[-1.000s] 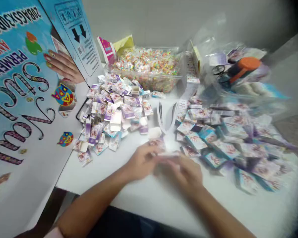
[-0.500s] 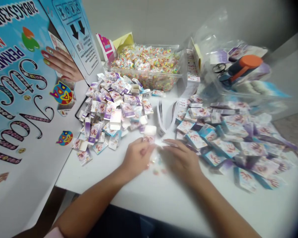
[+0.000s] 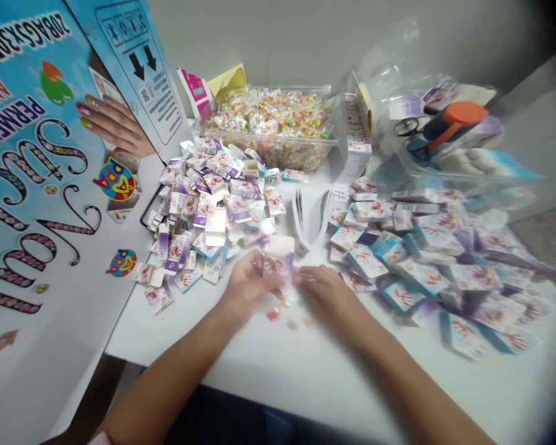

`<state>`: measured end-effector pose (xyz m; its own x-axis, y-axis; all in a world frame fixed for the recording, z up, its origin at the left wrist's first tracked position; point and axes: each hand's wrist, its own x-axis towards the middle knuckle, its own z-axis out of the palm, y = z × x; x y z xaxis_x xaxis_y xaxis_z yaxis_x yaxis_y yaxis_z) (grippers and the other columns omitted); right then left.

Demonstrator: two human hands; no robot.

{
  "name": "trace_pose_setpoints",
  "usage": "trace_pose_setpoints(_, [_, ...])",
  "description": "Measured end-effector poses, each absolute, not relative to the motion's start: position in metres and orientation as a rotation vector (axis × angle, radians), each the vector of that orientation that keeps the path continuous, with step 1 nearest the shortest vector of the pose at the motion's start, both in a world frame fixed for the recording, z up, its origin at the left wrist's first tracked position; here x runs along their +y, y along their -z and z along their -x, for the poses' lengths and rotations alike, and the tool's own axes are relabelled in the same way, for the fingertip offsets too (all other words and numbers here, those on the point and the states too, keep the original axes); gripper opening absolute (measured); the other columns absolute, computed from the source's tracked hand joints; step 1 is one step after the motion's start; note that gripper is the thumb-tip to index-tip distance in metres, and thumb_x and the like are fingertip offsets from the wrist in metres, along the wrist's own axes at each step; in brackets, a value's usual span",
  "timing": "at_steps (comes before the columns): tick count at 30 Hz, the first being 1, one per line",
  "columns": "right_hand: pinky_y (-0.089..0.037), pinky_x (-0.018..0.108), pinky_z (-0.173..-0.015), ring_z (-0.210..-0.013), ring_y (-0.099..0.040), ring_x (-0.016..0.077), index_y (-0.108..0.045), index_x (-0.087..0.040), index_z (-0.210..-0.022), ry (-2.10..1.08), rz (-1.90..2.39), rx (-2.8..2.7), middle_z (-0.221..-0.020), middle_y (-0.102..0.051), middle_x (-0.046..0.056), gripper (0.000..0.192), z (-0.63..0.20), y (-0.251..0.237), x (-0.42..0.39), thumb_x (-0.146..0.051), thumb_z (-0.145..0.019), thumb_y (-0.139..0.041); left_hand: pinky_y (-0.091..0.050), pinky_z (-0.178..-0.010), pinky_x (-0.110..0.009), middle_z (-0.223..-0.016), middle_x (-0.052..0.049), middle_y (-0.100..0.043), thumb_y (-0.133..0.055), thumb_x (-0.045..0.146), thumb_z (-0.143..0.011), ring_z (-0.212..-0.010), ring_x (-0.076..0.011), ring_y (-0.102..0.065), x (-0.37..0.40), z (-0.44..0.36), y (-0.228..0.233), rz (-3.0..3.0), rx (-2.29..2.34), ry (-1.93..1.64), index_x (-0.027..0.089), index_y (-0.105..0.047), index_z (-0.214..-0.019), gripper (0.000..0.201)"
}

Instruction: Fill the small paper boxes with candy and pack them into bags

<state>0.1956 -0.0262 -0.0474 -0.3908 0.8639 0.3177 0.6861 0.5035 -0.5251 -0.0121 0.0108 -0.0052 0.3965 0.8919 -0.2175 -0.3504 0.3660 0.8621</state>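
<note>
My left hand (image 3: pixel 241 292) is closed around a small white and purple printed box (image 3: pixel 278 263), held upright with its pale top flap raised. My right hand (image 3: pixel 330 298) meets the box's right side, fingers pinched together; a thin thing seems to be between them, too blurred to name. Beneath the hands lie small wrapped candies (image 3: pixel 273 314), red and pale, smeared by motion. Just beyond the box, a bent stack of white folded papers (image 3: pixel 309 232) stands on the white table (image 3: pixel 278 371).
Small boxes are heaped at left (image 3: pixel 213 210) and at right (image 3: pixel 426 266). Behind them is a clear tub (image 3: pixel 269 142) of colourful wrapped candies. A plastic container (image 3: pixel 472 176) with scissors and an orange-topped item (image 3: pixel 466 114) sits back right. A large printed carton (image 3: pixel 88 296) stands left.
The box in my left hand has turned so its printed face shows more. My right hand has moved left, closer to the box, with its fingers now at the box's side.
</note>
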Motion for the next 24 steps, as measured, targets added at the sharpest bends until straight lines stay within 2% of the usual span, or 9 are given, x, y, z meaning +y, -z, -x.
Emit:
trace_pose_setpoints(3, [-0.049, 0.038, -0.081, -0.094, -0.063, 0.0224, -0.067, -0.021, -0.107, -0.433, 1.282, -2.030, -0.104, -0.069, 0.010, 0.019, -0.198, 0.048, -0.027, -0.019, -0.096, -0.052, -0.048, -0.053, -0.024, -0.081, 0.001, -0.063, -0.084, 0.030, -0.068, -0.059, -0.0122, -0.060, 0.013, 0.013, 0.000, -0.766, 0.720, -0.903, 0.020, -0.045, -0.106, 0.055])
trace_pose_setpoints(6, [-0.048, 0.031, -0.072, -0.083, -0.062, 0.0193, -0.067, -0.020, -0.092, -0.504, 1.368, -1.819, -0.090, -0.066, 0.007, 0.016, -0.197, 0.038, -0.031, -0.024, -0.095, -0.052, -0.048, -0.055, -0.024, -0.084, 0.000, -0.065, -0.079, 0.030, -0.075, -0.059, -0.0116, -0.059, 0.013, 0.014, 0.000, -0.811, 0.722, -0.858, 0.022, -0.040, -0.120, 0.060])
trace_pose_setpoints(9, [-0.045, 0.028, -0.065, -0.070, -0.058, 0.0161, -0.063, -0.020, -0.076, -0.638, 1.454, -1.589, -0.075, -0.060, 0.002, 0.027, -0.191, 0.027, -0.036, -0.032, -0.096, -0.050, -0.047, -0.060, -0.023, -0.087, 0.000, -0.065, -0.074, 0.029, -0.080, -0.065, -0.0111, -0.060, 0.008, 0.012, 0.003, -0.901, 0.814, -0.775, 0.023, -0.040, -0.118, 0.051])
trace_pose_setpoints(11, [-0.043, 0.026, -0.059, -0.063, -0.054, 0.0144, -0.060, -0.020, -0.071, -0.794, 1.481, -1.422, -0.069, -0.056, 0.000, 0.033, -0.186, 0.022, -0.039, -0.039, -0.096, -0.051, -0.049, -0.070, -0.025, -0.098, -0.002, -0.064, -0.072, 0.027, -0.082, -0.076, -0.0118, -0.062, 0.004, 0.008, 0.006, -1.007, 0.882, -0.758, 0.024, -0.041, -0.116, 0.046])
trace_pose_setpoints(14, [-0.039, 0.024, -0.051, -0.055, -0.048, 0.0128, -0.056, -0.020, -0.068, -1.029, 1.481, -1.220, -0.063, -0.051, -0.002, 0.038, -0.177, 0.021, -0.042, -0.049, -0.094, -0.052, -0.049, -0.090, -0.032, -0.123, -0.007, -0.058, -0.072, 0.026, -0.083, -0.102, -0.0166, -0.062, -0.002, 0.000, 0.012, -1.135, 0.893, -0.822, 0.025, -0.036, -0.125, 0.055])
trace_pose_setpoints(16, [-0.039, 0.024, -0.050, -0.055, -0.047, 0.0126, -0.055, -0.020, -0.066, -1.096, 1.492, -1.166, -0.061, -0.050, -0.002, 0.042, -0.172, 0.023, -0.043, -0.053, -0.093, -0.052, -0.046, -0.099, -0.036, -0.129, -0.010, -0.054, -0.071, 0.027, -0.084, -0.111, -0.0191, -0.059, -0.004, -0.005, 0.015, -1.159, 0.885, -0.851, 0.026, -0.031, -0.133, 0.063])
trace_pose_setpoints(20, [-0.036, 0.025, -0.047, -0.051, -0.046, 0.0127, -0.053, -0.020, -0.063, -1.147, 1.553, -1.046, -0.056, -0.051, -0.001, 0.047, -0.167, 0.026, -0.044, -0.057, -0.092, -0.052, -0.048, -0.096, -0.036, -0.123, -0.008, -0.055, -0.071, 0.031, -0.085, -0.106, -0.0189, -0.059, -0.006, -0.008, 0.017, -1.167, 0.879, -0.818, 0.028, -0.029, -0.136, 0.066])
trace_pose_setpoints(24, [-0.034, 0.026, -0.043, -0.046, -0.045, 0.0131, -0.050, -0.020, -0.058, -1.126, 1.541, -0.957, -0.049, -0.049, -0.002, 0.053, -0.167, 0.026, -0.044, -0.063, -0.089, -0.053, -0.049, -0.091, -0.033, -0.112, -0.006, -0.052, -0.065, 0.034, -0.088, -0.104, -0.0198, -0.055, -0.006, -0.005, 0.013, -1.392, 0.940, -0.812, 0.024, -0.049, -0.118, 0.035])
